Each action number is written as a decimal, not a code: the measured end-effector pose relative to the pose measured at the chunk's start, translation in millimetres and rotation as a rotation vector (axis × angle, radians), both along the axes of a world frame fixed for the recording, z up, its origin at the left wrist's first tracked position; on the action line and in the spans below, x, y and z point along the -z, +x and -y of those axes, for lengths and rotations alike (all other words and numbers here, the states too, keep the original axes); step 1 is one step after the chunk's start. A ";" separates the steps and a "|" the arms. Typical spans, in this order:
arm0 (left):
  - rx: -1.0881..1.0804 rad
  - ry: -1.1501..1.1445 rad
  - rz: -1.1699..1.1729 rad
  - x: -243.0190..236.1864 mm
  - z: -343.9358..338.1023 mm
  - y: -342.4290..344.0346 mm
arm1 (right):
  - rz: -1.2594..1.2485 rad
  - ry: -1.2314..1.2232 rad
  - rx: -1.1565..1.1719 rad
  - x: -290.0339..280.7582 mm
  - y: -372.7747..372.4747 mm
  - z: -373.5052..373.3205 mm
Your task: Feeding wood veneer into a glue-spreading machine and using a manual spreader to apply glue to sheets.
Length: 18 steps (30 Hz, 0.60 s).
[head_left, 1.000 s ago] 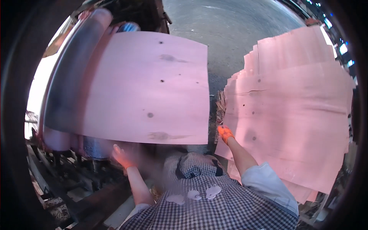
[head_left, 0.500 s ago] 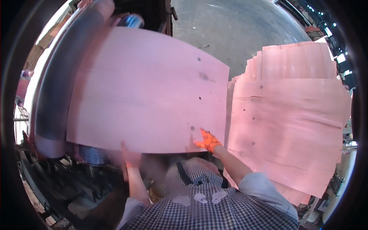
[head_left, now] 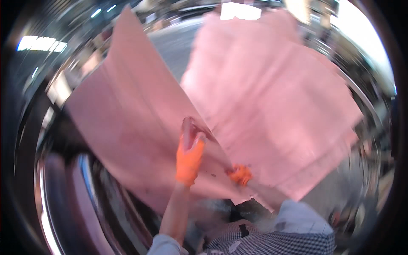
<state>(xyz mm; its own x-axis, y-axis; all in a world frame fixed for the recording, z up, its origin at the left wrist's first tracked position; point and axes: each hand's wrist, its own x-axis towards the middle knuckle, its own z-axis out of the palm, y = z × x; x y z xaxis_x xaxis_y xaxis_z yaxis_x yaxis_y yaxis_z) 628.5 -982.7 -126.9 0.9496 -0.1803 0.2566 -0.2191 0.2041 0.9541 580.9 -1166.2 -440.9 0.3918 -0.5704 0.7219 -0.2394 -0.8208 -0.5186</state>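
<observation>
A large, thin pink veneer sheet [head_left: 127,102] is lifted and tilted in front of me, its far corner raised high and its surface bowed. My right hand [head_left: 240,174], in an orange glove, is closed around the sheet's right edge near its close corner. Against the face of the sheet lies my left hand [head_left: 190,159], gloved in orange with pinkish fingers; its thumb and fingers are spread apart. Beside the lifted sheet, to the right, spreads a pile of similar pink veneer sheets [head_left: 272,97], partly covered by it.
Long machine rollers [head_left: 57,199] stand at the lower left, partly under the sheet. Grey floor [head_left: 176,44] shows between the sheet and the pile. Bright windows and blurred equipment ring the far side.
My view has swung right, toward the pile. The sheet has come away from the roller and is raised and tilted beside the pile. My right hand has closed on its edge.
</observation>
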 end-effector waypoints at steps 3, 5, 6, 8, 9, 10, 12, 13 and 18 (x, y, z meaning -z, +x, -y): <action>0.211 -0.150 0.070 -24.7 32.9 -24.4 | -0.749 0.222 -0.233 -165.4 48.5 148.6; 0.293 -0.036 0.119 -5.9 52.3 -39.6 | -0.469 0.217 0.057 -284.4 60.1 227.2; 0.288 0.085 0.167 5.8 54.8 -45.9 | -0.186 -0.102 0.129 -327.1 52.1 245.2; 0.271 0.157 0.136 34.0 47.2 -58.8 | 0.103 -0.423 0.202 -356.5 38.9 250.6; 0.243 0.204 0.189 59.0 28.6 -57.0 | 0.046 -0.472 0.134 -348.0 39.5 237.0; 0.124 0.385 0.242 79.0 2.7 -64.1 | -0.018 -0.522 0.066 -334.8 36.3 223.5; -0.129 0.531 0.192 113.8 -56.5 -83.6 | -0.392 -0.523 -0.107 -272.8 44.6 208.4; -0.251 0.495 0.091 128.3 -89.8 -94.5 | -0.556 -0.496 -0.165 -221.3 59.7 219.5; -0.966 0.544 -0.246 127.6 -246.4 -188.9 | -0.978 -1.471 0.972 3.0 156.9 319.0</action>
<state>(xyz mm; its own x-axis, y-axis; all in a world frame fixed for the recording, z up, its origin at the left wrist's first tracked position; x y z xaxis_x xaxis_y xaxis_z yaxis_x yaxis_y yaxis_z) 439.6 -736.3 -254.6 0.7656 0.6244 0.1551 0.1457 -0.4030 0.9035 737.8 -1485.2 -443.9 0.8495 -0.0812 0.5213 -0.5089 0.1344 0.8502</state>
